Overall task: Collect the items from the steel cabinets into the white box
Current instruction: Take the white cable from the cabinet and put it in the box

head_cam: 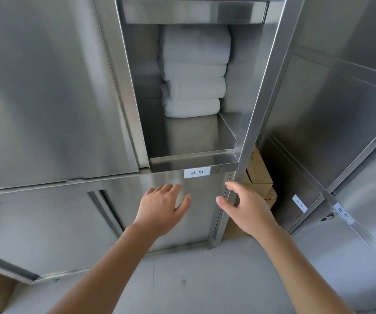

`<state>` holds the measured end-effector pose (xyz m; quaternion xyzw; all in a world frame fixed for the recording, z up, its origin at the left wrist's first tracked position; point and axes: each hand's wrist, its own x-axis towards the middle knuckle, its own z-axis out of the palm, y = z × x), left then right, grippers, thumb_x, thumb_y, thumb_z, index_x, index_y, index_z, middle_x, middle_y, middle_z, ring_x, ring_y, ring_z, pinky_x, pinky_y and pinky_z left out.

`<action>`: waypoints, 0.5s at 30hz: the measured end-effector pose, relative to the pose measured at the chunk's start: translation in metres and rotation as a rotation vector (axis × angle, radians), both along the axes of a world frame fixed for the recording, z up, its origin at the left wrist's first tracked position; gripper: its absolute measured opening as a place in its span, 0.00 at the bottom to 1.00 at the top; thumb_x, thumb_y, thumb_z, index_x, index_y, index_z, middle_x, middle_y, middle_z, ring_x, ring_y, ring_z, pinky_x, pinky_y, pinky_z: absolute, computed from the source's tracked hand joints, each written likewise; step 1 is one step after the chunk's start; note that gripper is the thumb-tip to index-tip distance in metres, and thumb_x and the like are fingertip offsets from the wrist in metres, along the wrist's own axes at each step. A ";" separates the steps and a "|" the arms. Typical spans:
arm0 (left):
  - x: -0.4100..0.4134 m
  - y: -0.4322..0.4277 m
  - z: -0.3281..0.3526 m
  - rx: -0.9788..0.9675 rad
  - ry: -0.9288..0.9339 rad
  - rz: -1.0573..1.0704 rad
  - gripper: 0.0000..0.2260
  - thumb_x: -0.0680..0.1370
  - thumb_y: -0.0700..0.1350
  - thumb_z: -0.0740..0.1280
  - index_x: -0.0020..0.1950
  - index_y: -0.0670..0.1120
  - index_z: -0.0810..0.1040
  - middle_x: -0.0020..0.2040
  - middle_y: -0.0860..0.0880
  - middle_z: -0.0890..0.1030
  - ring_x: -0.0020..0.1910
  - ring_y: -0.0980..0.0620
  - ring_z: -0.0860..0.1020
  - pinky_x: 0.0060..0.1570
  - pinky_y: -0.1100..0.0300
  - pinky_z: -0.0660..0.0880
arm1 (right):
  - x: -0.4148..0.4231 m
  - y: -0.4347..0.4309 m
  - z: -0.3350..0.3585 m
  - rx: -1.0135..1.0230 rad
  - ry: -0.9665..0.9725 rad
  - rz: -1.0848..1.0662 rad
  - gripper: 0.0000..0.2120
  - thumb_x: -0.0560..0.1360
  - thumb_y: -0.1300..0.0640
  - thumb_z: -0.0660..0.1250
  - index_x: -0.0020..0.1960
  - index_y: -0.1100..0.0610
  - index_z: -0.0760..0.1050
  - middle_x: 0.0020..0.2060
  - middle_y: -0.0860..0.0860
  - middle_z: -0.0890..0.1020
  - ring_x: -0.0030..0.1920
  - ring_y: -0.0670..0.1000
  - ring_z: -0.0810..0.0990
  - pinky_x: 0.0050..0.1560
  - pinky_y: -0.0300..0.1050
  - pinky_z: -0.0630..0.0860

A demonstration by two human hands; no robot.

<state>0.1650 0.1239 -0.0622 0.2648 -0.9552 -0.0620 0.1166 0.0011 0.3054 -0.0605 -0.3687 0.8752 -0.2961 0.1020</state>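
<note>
Steel cabinets (46,109) hold folded towels (193,71); both hands empty below.

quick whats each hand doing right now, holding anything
Left hand: open, holding nothing.
Right hand: open, holding nothing, fingers by the open cabinet door edge.

Brown cardboard boxes (260,165) stand just right of the right hand (248,209), partly hidden. A white label (197,172) with dark characters sits just above the left hand (162,209). Grey floor (193,279) lies below them.
</note>
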 end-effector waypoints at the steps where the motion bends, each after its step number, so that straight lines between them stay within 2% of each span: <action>1: -0.006 -0.003 -0.008 0.022 -0.008 0.009 0.20 0.81 0.62 0.53 0.59 0.51 0.76 0.49 0.53 0.81 0.47 0.48 0.79 0.52 0.54 0.71 | -0.009 -0.002 -0.008 0.014 -0.022 0.000 0.29 0.77 0.35 0.64 0.74 0.46 0.70 0.69 0.42 0.77 0.70 0.45 0.73 0.64 0.47 0.73; 9: -0.027 -0.009 -0.068 0.117 -0.114 0.104 0.22 0.80 0.63 0.52 0.60 0.51 0.77 0.49 0.53 0.82 0.47 0.50 0.80 0.51 0.55 0.72 | -0.060 -0.026 -0.064 0.113 -0.153 0.056 0.29 0.77 0.34 0.63 0.74 0.46 0.70 0.69 0.41 0.77 0.70 0.46 0.74 0.66 0.52 0.73; 15: -0.022 -0.016 -0.082 0.130 -0.145 0.134 0.23 0.80 0.64 0.50 0.60 0.52 0.76 0.49 0.54 0.82 0.47 0.50 0.80 0.52 0.55 0.72 | -0.062 -0.040 -0.079 0.111 -0.194 0.075 0.28 0.78 0.35 0.64 0.74 0.47 0.71 0.69 0.42 0.77 0.70 0.46 0.74 0.66 0.49 0.72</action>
